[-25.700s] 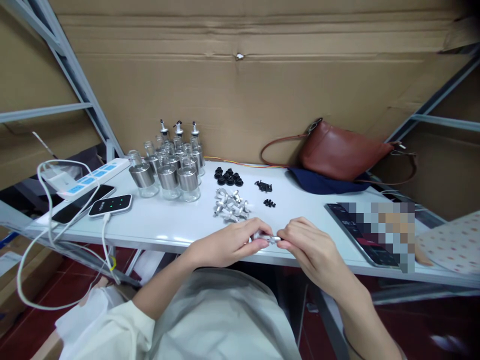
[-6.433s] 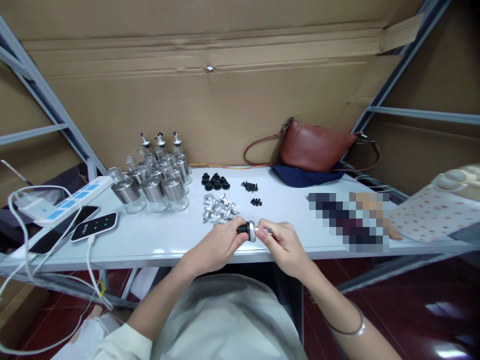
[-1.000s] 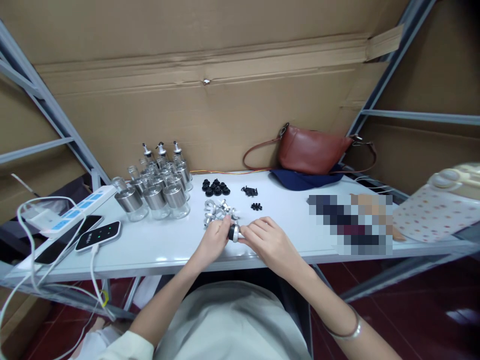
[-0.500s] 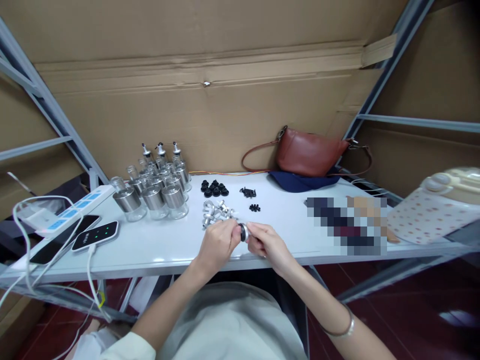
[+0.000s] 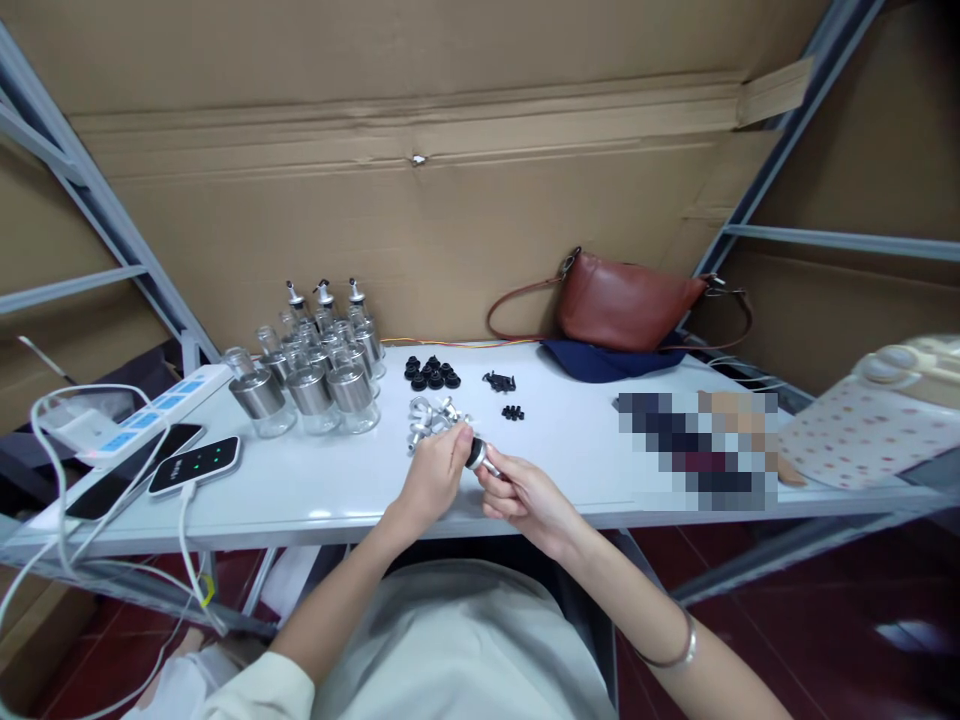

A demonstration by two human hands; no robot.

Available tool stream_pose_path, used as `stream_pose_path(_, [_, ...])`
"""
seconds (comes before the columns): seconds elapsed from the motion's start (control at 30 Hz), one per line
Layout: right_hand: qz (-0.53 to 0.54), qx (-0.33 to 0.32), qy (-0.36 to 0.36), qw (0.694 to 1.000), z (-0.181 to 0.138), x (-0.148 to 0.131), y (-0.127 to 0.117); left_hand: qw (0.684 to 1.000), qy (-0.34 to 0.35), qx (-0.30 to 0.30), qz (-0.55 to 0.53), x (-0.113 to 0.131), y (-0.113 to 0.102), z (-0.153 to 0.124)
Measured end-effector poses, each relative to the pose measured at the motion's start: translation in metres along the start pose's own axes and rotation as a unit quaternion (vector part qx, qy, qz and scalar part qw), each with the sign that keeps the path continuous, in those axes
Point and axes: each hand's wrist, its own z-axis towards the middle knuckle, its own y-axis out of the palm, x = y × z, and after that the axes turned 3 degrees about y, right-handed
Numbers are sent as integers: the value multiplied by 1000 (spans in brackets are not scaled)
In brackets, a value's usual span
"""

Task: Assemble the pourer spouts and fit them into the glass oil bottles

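My right hand grips a bottle pourer by its silver metal side, above the front part of the table. Its wide black end points at my left hand, whose fingers are curled with the thumb against that black end. Just behind my left hand lies a pile of silver pourer tops. Beyond it sit several black stoppers. To their right are a heap of thin black parts and a cluster of tiny black caps.
Glass bottles with steel bands stand at the left, with several pourer-topped ones at the back. A power strip, phone and white-edged device with cables lie further left. A brown handbag rests on a dark blue cap.
The pourer has turned in my hands, so its black end faces left and more of its metal side shows. My left hand has shifted slightly left and up.
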Motion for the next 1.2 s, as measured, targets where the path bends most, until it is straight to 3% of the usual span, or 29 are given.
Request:
stream_pose_path(0.13, [-60, 17, -29, 998, -6, 1, 6, 999, -10, 10, -49, 0, 0, 1])
stream_pose_path(0.23, [-231, 43, -115, 965, -9, 3, 6, 997, -10, 18, -69, 3, -2, -1])
stream_pose_path(0.27, [-318, 64, -174, 930, -10, 3, 5, 997, -19, 21, -78, 5, -3, -2])
stream_pose_path(0.3, [-409, 86, -245, 875, -10, 3, 4, 995, -34, 23, -90, 6, -3, -2])
stream_pose_path(0.37, [-568, 119, -391, 714, -10, 1, 0, 988, -82, 16, -130, 8, -5, -2])
stream_pose_path(0.43, [-661, 124, -488, 556, -9, -3, -5, 973, -135, -16, -185, 8, -6, 0])
stream_pose_path(0.5, [-710, 115, -523, 457, -10, -8, -9, 951, -180, -66, -242, 8, -8, 2])
stream_pose_path(0.57, [-734, 108, -531, 410, -11, -13, -11, 922, -216, -113, -301, 8, -9, 4])
stream_pose_path(0.7, [-734, 93, -550, 387, -14, -16, -14, 859, -268, -170, -401, 10, -10, 5])
stream_pose_path(0.77, [-713, 99, -567, 399, -13, -13, -14, 857, -268, -169, -406, 10, -7, 3])
stream_pose_path(0.83, [-673, 125, -572, 452, -12, -10, -13, 892, -241, -127, -360, 11, -5, -1])
stream_pose_path(0.87, [-646, 141, -557, 502, -11, -8, -12, 917, -218, -92, -321, 11, -3, -2])
stream_pose_path(0.93, [-571, 158, -475, 651, -10, -9, -11, 962, -154, -30, -221, 13, -2, -6])
stream_pose_path(1.0, [-457, 132, -326, 817, -10, -13, -10, 990, -75, 1, -123, 17, -1, -9])
stream_pose_path(1.03, [-391, 105, -247, 880, -11, -16, -11, 996, -33, 5, -80, 18, 0, -10])
stream_pose_path(1.07, [-328, 74, -178, 925, -11, -19, -12, 999, 10, 6, -44, 20, 0, -11])
stream_pose_path(1.13, [-230, 19, -84, 969, -13, -25, -14, 996, 87, 16, 9, 21, 0, -12])
stream_pose_path(1.2, [-172, -18, -35, 984, -13, -27, -16, 987, 145, 40, 46, 21, -1, -12])
